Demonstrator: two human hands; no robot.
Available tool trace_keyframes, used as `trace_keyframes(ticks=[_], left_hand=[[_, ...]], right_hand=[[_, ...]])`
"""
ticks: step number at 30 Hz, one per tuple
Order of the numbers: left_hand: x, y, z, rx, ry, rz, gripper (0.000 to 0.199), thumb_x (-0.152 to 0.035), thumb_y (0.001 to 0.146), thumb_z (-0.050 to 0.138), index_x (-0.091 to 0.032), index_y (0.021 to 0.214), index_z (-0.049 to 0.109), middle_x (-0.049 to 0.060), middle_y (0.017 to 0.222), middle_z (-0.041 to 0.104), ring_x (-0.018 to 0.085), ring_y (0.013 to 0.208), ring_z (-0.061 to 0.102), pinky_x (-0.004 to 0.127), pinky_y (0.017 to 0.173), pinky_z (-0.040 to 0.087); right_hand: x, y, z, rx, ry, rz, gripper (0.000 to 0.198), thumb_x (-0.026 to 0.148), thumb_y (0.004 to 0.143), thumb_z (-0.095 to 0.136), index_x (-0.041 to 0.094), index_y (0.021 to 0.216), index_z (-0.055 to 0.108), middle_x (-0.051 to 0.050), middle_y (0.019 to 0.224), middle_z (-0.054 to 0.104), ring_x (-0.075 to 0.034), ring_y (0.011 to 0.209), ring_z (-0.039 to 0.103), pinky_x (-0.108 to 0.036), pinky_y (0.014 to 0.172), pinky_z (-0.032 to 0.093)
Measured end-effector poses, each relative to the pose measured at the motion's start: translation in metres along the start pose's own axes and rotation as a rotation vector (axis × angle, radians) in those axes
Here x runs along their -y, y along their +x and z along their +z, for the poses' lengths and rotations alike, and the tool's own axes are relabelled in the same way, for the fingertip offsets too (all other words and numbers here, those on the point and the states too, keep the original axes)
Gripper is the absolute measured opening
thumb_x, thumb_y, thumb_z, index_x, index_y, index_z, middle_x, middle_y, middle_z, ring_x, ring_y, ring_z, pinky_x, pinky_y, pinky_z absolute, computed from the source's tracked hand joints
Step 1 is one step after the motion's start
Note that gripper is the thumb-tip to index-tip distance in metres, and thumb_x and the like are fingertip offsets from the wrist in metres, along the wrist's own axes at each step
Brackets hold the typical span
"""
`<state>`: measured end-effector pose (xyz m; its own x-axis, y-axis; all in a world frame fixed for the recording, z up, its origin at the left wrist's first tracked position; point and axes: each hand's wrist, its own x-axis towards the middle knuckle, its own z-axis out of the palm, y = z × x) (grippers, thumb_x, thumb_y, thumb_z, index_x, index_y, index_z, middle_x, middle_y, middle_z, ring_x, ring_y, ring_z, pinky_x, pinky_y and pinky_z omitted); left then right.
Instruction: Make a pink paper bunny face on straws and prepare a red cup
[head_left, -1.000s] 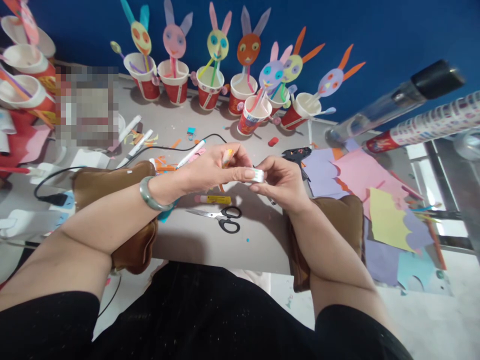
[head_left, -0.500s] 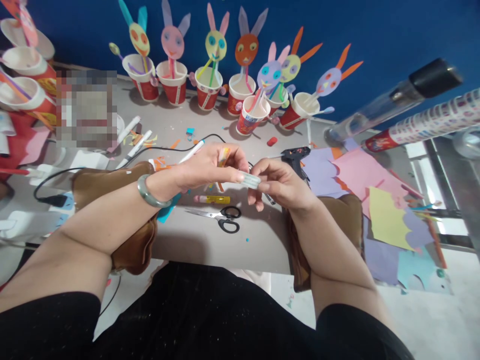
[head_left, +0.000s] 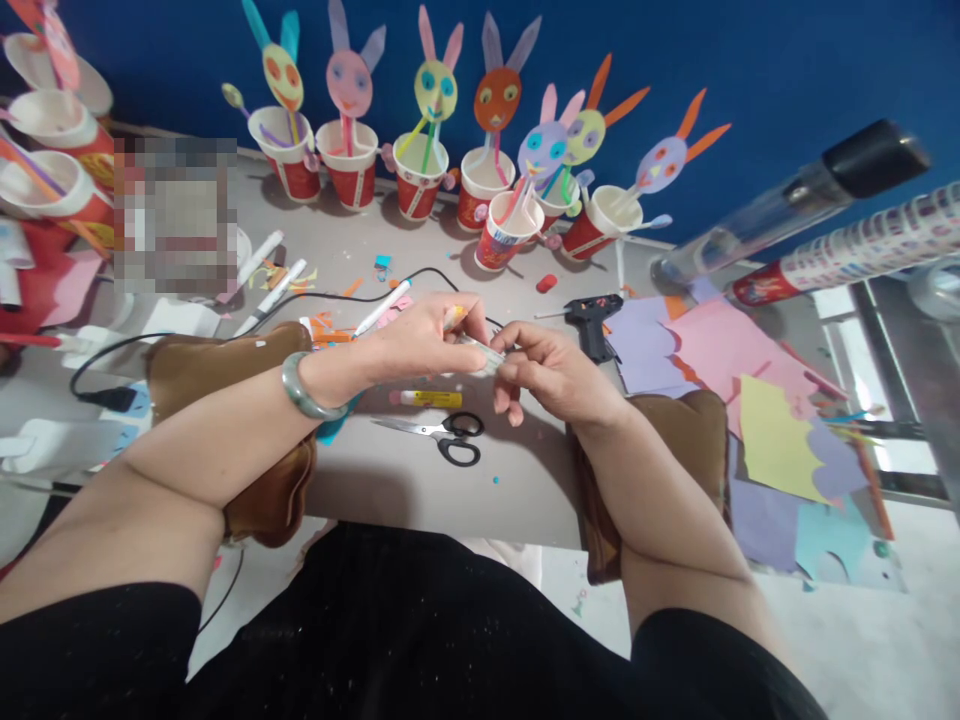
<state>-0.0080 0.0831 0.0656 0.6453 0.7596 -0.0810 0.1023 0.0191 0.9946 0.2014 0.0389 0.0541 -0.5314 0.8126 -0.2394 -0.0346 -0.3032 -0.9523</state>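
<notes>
My left hand, with a jade-coloured bangle on its wrist, pinches a small pale translucent strip between thumb and fingers. A bit of something yellow and orange shows at the left fingers; what it is I cannot make out. The fingertips of my right hand are closed on the right end of the same strip. On the table just below both hands lie a yellow glue stick and black-handled scissors. A black glue gun rests beyond my right hand.
Red paper cups with paper rabbit heads stand along the blue wall. Coloured paper sheets lie at the right, near a tilted stack of cups. White markers, paper scraps and a black cable lie left of centre; brown cushions are under my forearms.
The strip has tilted, and my two hands have drawn slightly closer together around it. The things on the table have stayed in place.
</notes>
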Motion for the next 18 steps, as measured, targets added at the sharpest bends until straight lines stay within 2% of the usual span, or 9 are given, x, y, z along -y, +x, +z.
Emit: trace_keyframes(ticks=[3,6,10,13,15,18], left_hand=[[-0.0004,0.0007,0.0007,-0.007,-0.072,-0.035,0.018,-0.027,0.063,0.069,-0.02,0.073,0.056,-0.004,0.065,0.052,0.008,0.058,0.044,0.023,0.051,0.031],[0.0011,0.0013,0.0011,-0.005,-0.178,-0.068,0.019,-0.027,0.061,0.069,-0.02,0.072,0.056,-0.006,0.062,0.049,0.007,0.052,0.039,0.023,0.048,0.026],[0.0054,0.0024,0.0013,0.063,-0.391,-0.117,0.018,-0.025,0.063,0.068,-0.021,0.073,0.055,-0.007,0.059,0.043,0.005,0.048,0.033,0.023,0.046,0.022],[0.0069,0.0033,0.0018,0.068,-0.509,-0.136,0.018,-0.023,0.058,0.066,-0.021,0.07,0.052,-0.007,0.057,0.043,0.004,0.046,0.028,0.023,0.046,0.023],[0.0061,0.0032,0.0016,0.055,-0.514,-0.113,0.017,-0.022,0.057,0.062,-0.02,0.07,0.052,-0.008,0.057,0.043,0.004,0.046,0.026,0.022,0.046,0.023],[0.0031,0.0012,0.0001,0.036,-0.34,-0.019,0.016,-0.024,0.061,0.063,-0.02,0.075,0.056,-0.007,0.059,0.046,0.006,0.048,0.035,0.022,0.046,0.026]], right_hand=[[0.0004,-0.001,0.0008,0.005,0.032,-0.01,0.038,0.044,0.084,0.081,0.021,0.096,0.054,0.002,0.061,0.075,-0.013,0.039,0.064,-0.02,0.041,0.05],[0.0019,-0.0023,0.0013,0.027,0.068,-0.01,0.036,0.043,0.087,0.079,0.021,0.098,0.053,0.001,0.062,0.076,-0.013,0.039,0.064,-0.02,0.042,0.05],[0.0047,-0.004,0.0001,0.088,0.102,0.03,0.041,0.049,0.086,0.077,0.023,0.101,0.05,0.0,0.067,0.077,-0.016,0.041,0.067,-0.023,0.041,0.051],[0.0049,-0.0039,-0.0017,0.136,0.098,0.036,0.048,0.057,0.085,0.078,0.024,0.102,0.047,-0.001,0.073,0.079,-0.017,0.044,0.068,-0.024,0.044,0.054],[0.004,-0.003,-0.0029,0.136,0.092,-0.002,0.048,0.057,0.086,0.077,0.024,0.103,0.047,-0.001,0.075,0.079,-0.016,0.048,0.07,-0.025,0.047,0.056],[0.0017,-0.0006,-0.0042,0.107,0.081,-0.07,0.044,0.054,0.088,0.077,0.023,0.102,0.049,0.0,0.074,0.078,-0.015,0.05,0.071,-0.023,0.05,0.057]])
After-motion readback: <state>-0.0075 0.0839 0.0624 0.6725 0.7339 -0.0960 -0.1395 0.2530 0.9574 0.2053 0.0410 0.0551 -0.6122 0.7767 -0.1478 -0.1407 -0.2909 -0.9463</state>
